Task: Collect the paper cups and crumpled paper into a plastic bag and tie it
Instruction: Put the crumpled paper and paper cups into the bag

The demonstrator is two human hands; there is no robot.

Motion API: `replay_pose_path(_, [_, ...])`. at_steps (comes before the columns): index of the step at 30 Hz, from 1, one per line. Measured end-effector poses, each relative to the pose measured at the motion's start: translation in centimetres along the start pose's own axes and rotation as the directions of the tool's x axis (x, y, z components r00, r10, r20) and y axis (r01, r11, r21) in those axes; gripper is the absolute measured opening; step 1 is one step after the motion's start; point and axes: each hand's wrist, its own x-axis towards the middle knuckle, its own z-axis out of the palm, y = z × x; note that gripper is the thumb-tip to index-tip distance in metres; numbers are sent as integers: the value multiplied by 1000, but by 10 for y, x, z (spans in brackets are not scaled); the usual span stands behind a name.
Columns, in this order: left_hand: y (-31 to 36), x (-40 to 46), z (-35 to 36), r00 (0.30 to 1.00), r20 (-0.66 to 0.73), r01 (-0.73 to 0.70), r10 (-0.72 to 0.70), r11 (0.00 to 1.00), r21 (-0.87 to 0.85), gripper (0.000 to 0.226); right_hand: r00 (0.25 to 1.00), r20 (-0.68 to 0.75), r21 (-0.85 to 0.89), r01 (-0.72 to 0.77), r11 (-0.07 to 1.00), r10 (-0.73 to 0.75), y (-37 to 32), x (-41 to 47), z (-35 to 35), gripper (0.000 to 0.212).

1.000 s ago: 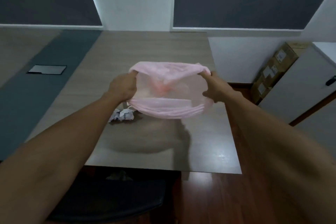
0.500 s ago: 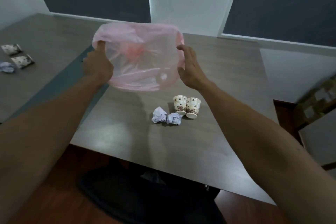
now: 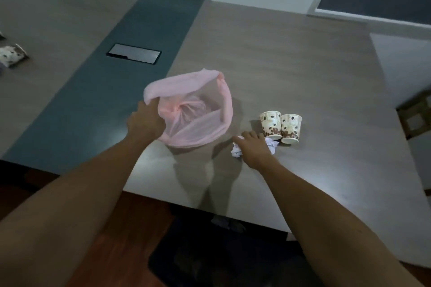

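Note:
A pink plastic bag [image 3: 205, 109] hangs open just above the grey table [image 3: 303, 72], my left hand [image 3: 147, 121] gripping its left rim. Right of it, my right hand [image 3: 253, 147] rests on top of two crumpled paper balls: one [image 3: 236, 151] shows at its left, the other [image 3: 272, 145] at its right. Whether the fingers have closed on them I cannot tell. Two patterned paper cups [image 3: 270, 124] [image 3: 290, 128] stand upside down, side by side, just beyond the hand.
Another patterned cup [image 3: 12, 55] lies on its side at the table's far left. A flat metal hatch [image 3: 134, 53] sits in the blue-grey strip. A dark chair [image 3: 210, 258] stands below the table's near edge. Cardboard boxes [image 3: 417, 114] sit on the right.
My right hand let go of the bag and dropped onto the crumpled paper. My left hand lowered the bag toward the table. The camera tilted down and left.

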Motion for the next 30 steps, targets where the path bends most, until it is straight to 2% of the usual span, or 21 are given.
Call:
replay_pose_path(2, [-8,7,11,997,31,-69,69,997,-20,71,996,-76,84,-32,996,39,-5,-1,6,59])
replay_pose_path(4, [-12,12,17,988,65,-138,139,990,-24,79,964,-236,319,-42,947,122,-13,-3,-1,60])
replay_pose_path(6, [-12,16,17,973,109,-195,202,978,-72,86,875,-392,604,13,797,283,-25,-4,-20,55])
replay_pose_path(8, [-10,18,16,954,138,-248,267,959,-141,97,802,-460,718,84,691,380,-38,2,-46,49])
replay_pose_path(11, [-9,21,14,944,114,-277,309,932,-234,115,796,-476,725,115,679,373,-59,21,-72,43])
replay_pose_path(13, [-8,19,12,943,114,-276,313,926,-259,121,856,-410,735,108,669,313,-72,33,-78,45])
replay_pose_path(15, [-4,12,7,938,112,-285,329,913,-291,124,891,-338,679,8,735,303,-78,39,-71,50])
replay_pose_path(16, [-3,11,6,936,113,-288,335,908,-304,124,873,-338,638,-63,767,352,-77,37,-66,45])
replay_pose_path(18, [-3,10,7,936,121,-289,332,916,-277,122,788,-375,555,-230,799,488,-64,26,-53,28])
replay_pose_path(19, [-1,9,8,937,121,-293,329,925,-242,118,765,-361,505,-320,801,534,-54,18,-48,27])
replay_pose_path(21, [1,7,9,941,102,-308,321,943,-126,102,782,-220,378,-483,790,584,-31,-2,-35,40])
replay_pose_path(23, [3,6,8,941,71,-332,330,943,22,84,804,-83,241,-556,795,588,-10,-20,-18,53])
replay_pose_path(26, [4,6,3,921,-9,-383,390,907,176,64,842,-23,176,-528,831,539,5,-35,10,59])
replay_pose_path(30, [4,14,0,829,-97,-479,551,789,385,43,901,-45,203,-415,887,432,8,-41,26,51])
